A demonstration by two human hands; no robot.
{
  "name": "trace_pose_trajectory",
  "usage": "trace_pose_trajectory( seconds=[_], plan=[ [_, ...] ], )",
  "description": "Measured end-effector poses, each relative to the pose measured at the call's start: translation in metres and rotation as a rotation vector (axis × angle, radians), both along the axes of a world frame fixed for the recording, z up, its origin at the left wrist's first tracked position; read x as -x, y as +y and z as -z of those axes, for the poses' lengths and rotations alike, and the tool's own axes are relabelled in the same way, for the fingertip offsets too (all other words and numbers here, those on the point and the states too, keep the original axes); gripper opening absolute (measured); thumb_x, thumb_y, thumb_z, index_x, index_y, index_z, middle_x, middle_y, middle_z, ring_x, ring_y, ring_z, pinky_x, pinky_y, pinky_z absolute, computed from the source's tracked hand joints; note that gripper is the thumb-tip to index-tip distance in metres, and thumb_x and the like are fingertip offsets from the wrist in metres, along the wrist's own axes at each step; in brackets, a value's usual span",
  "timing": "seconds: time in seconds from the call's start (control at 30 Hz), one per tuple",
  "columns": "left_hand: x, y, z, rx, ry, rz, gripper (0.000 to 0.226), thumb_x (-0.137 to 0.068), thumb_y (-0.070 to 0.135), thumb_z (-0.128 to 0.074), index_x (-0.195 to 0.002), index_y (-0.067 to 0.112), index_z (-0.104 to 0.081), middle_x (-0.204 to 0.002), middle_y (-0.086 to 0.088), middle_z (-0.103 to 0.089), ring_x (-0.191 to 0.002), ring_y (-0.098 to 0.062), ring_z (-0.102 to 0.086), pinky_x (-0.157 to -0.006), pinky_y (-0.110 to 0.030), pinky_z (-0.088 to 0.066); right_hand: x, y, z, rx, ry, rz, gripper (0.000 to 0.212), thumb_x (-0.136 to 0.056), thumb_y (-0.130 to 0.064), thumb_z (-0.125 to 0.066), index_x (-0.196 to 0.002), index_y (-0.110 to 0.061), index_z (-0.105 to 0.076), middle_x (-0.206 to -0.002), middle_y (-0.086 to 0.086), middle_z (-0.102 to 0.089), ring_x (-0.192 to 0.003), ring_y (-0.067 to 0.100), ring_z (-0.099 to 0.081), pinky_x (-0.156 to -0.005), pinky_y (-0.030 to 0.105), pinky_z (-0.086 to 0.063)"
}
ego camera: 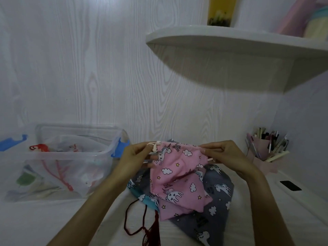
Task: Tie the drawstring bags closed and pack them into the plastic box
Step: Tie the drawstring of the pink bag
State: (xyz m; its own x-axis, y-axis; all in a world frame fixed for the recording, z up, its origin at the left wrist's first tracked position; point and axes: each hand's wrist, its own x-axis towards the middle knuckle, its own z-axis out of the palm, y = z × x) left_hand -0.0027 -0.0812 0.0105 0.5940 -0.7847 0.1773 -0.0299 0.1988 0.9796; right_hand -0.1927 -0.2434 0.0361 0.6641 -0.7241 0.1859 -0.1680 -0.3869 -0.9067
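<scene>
I hold a pink unicorn-print drawstring bag (179, 173) up by its top edge. My left hand (135, 154) pinches the bag's left corner with its pale cord ends. My right hand (224, 151) grips the right corner and cord. Under it lie a grey unicorn bag (218, 201) and a teal one (143, 197), partly hidden. The clear plastic box (58, 155) with blue clips stands at the left, holding several bags seen blurrily through its wall.
A dark red cord with a tassel (149, 228) lies on the white surface in front. A pink holder full of pens and brushes (264, 148) stands at the right wall. A white shelf (230, 50) juts out overhead. A black slot (290, 185) sits at right.
</scene>
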Motion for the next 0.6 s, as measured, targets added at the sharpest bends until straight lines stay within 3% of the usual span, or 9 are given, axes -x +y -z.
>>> trace_pose_trajectory(
  seconds=[0.17,0.23,0.37,0.5,0.6],
  plan=[
    [-0.002,-0.002,0.001,-0.027,0.069,0.116,0.022,-0.096,0.014,-0.046,-0.095,0.01,-0.068,-0.09,-0.007,-0.072,-0.072,-0.008,-0.071,-0.063,-0.023,-0.059,0.009,-0.009,-0.001,-0.091,0.038,-0.035,0.026,-0.087,-0.004,-0.062,-0.108,-0.018,-0.068,-0.1,0.004,-0.073,-0.09,0.011,-0.069,-0.071,0.012,-0.054],
    [-0.003,-0.003,0.001,-0.02,0.108,0.146,0.023,-0.097,0.014,-0.046,-0.099,0.007,-0.068,-0.092,-0.008,-0.072,-0.07,-0.011,-0.07,-0.062,-0.025,-0.06,0.012,-0.01,-0.001,-0.117,0.077,-0.007,0.025,-0.086,-0.002,-0.063,-0.11,-0.009,-0.068,-0.097,0.01,-0.073,-0.084,0.017,-0.069,-0.066,0.011,-0.053],
    [0.001,-0.002,0.002,0.007,0.023,0.076,0.021,-0.096,0.012,-0.048,-0.097,0.014,-0.069,-0.084,-0.002,-0.07,-0.06,-0.005,-0.066,-0.052,-0.017,-0.054,0.016,-0.013,-0.003,-0.166,0.072,0.132,0.023,-0.077,0.0,-0.072,-0.099,0.005,-0.07,-0.085,0.014,-0.073,-0.058,0.009,-0.069,-0.053,0.01,-0.051],
    [-0.003,-0.004,0.002,-0.051,0.158,0.139,0.023,-0.095,0.01,-0.047,-0.096,0.009,-0.07,-0.095,-0.009,-0.074,-0.085,-0.018,-0.072,-0.068,-0.027,-0.06,0.015,-0.012,-0.007,-0.198,0.043,0.153,0.019,-0.073,0.003,-0.074,-0.092,0.004,-0.072,-0.072,0.009,-0.073,-0.053,0.007,-0.068,-0.05,0.01,-0.051],
    [-0.004,-0.004,0.001,-0.077,0.166,0.126,0.017,-0.09,0.013,-0.055,-0.09,0.007,-0.072,-0.09,-0.009,-0.075,-0.077,-0.014,-0.071,-0.063,-0.022,-0.058,0.015,-0.009,-0.01,-0.171,0.052,0.14,0.021,-0.074,0.004,-0.074,-0.095,0.0,-0.072,-0.082,0.012,-0.073,-0.059,0.008,-0.067,-0.053,0.009,-0.051]
  ],
)
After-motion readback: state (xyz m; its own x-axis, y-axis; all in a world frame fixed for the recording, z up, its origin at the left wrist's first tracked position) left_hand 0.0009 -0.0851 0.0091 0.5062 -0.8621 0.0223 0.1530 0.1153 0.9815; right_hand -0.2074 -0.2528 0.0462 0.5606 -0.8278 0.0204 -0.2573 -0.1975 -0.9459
